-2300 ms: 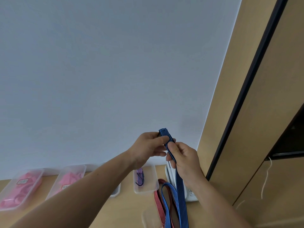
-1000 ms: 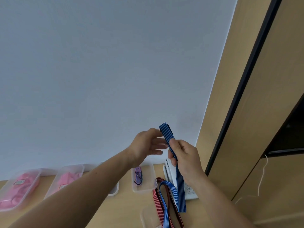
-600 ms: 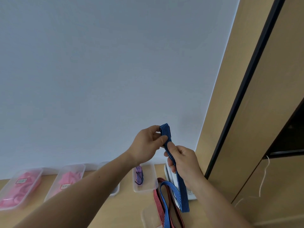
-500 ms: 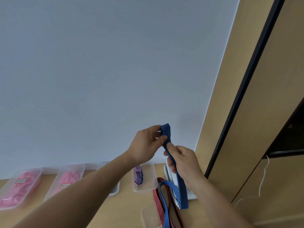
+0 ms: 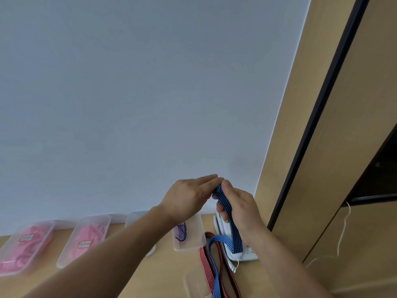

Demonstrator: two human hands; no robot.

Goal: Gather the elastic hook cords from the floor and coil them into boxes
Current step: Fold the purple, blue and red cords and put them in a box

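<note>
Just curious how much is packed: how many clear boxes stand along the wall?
4. The far-left pink box, second pink box, half-hidden box behind the left forearm, and purple-cord box. Another clear container shows at the bottom edge; more may be hidden.

**Colours across the desk**

The blue cord [image 5: 225, 203] has fine dark stripes running lengthwise. The red cord [image 5: 205, 261] has dark and pale stripes. Two clear boxes on the left [image 5: 46, 224] [image 5: 107, 220] show pink contents and white labels. Another clear box [image 5: 193, 239] holds a purple cord [image 5: 181, 231]. The desk [image 5: 161, 280] is tan, the wall [image 5: 150, 93] pale grey-blue, and the cabinet [image 5: 300, 147] tan with a black edge.
</note>
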